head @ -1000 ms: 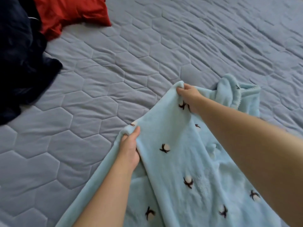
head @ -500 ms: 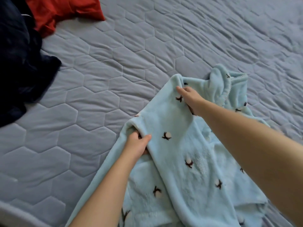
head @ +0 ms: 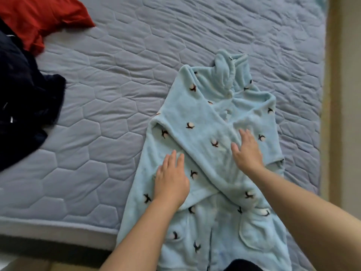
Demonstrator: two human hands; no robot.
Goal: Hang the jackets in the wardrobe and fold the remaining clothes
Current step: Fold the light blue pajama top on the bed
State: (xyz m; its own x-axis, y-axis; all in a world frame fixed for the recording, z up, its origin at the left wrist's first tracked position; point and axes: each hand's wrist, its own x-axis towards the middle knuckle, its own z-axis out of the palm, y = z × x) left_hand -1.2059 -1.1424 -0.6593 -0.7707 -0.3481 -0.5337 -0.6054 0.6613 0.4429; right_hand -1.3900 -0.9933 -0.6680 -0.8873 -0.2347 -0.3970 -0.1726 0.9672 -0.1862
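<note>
Surface: grey-blue quilted bed [head: 117, 94], with a navy garment [head: 23, 106] and a red garment [head: 39, 16] heaped at its far left. The pale blue fleece robe [head: 224, 222] lies at the near right, hem over the near edge. Left hand [head: 172, 182] and right hand [head: 247, 151] lie flat, fingers straight, gripping nothing, at either edge of the sleeve [head: 203, 133] folded diagonally across the front. Judgement: smooth outward from the centre, since thick pile likely springs back, then square the edges before the next fold.

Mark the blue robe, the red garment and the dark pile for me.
blue robe [head: 203, 122], head view, on the part folded across its front.
red garment [head: 39, 18], head view, on its middle, top left of frame.
dark pile [head: 23, 98], head view, on its middle, at the left edge.
</note>
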